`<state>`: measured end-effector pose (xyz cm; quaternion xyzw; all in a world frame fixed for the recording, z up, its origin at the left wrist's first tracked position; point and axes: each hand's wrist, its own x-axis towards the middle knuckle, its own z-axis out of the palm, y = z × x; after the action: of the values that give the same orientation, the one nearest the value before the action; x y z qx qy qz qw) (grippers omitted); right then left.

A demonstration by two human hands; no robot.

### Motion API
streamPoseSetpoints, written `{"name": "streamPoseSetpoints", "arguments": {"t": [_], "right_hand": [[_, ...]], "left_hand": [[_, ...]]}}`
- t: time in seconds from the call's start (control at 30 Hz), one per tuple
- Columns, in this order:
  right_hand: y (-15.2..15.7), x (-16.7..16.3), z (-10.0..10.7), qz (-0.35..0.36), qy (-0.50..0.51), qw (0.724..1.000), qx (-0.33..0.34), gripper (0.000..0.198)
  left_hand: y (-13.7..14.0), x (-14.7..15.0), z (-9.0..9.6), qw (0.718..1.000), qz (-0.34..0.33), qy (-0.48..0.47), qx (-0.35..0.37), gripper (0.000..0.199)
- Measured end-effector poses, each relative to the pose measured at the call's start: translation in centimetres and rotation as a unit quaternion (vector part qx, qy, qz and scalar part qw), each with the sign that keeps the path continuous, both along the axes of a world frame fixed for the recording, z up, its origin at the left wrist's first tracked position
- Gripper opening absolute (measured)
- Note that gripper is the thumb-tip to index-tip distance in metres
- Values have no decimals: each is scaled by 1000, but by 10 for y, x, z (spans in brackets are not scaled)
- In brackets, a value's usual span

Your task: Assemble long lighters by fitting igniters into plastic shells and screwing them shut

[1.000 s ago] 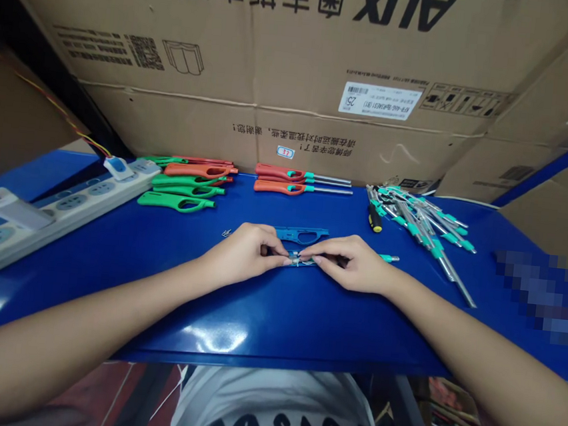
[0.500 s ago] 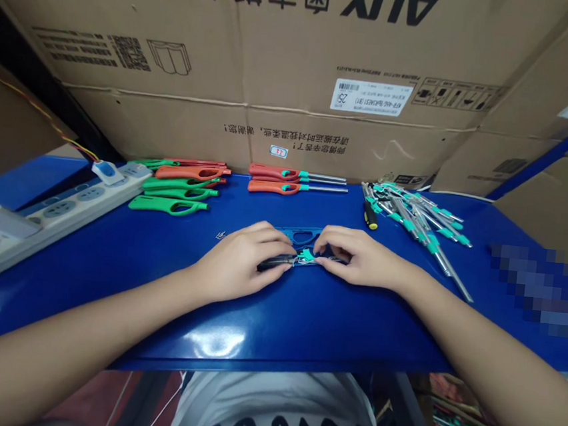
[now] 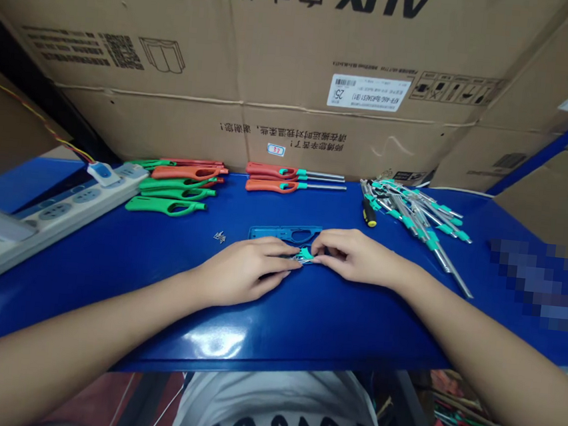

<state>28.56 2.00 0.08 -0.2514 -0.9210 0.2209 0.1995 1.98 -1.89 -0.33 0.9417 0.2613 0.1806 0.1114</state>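
My left hand (image 3: 247,268) is closed over the left part of an opened gas lighter, covering most of it. My right hand (image 3: 353,254) pinches the lighter's right part between thumb and fingers. In the gap between the hands show a teal trigger piece (image 3: 305,253) and some thin, light-coloured inner parts. Just behind my fingers lies a blue lighter handle half (image 3: 277,232), its inner side up. A few small screws (image 3: 220,237) lie to the left of it.
Green and red lighter handles (image 3: 170,189) lie at the back left beside a white power strip (image 3: 57,214). Two orange lighters (image 3: 271,186) rest by the cardboard (image 3: 172,118). Metal lighter tubes with teal parts (image 3: 421,216) and a black-yellow screwdriver (image 3: 369,214) lie right.
My left hand has flattened and covers the dark part that showed between its fingers before. More of the blue handle half and the screws are in view. The right hand stays nearly in place.
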Motion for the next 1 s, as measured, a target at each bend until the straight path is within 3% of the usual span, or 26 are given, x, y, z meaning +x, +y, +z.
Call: {"name": "streamPoseSetpoints", "arguments": {"t": [0.3, 0.67, 1.0], "right_hand": [[0, 2, 6, -15, -9, 998, -65, 12], [-3, -1, 4, 1, -18, 1000, -20, 12], [-1, 0, 7, -19, -19, 999, -45, 8]], "left_hand": [[3, -1, 0, 1000, -6, -16, -2, 34], [-2, 4, 5, 1000, 24, 18, -4, 32], [0, 2, 0, 1000, 12, -11, 17, 31]]}}
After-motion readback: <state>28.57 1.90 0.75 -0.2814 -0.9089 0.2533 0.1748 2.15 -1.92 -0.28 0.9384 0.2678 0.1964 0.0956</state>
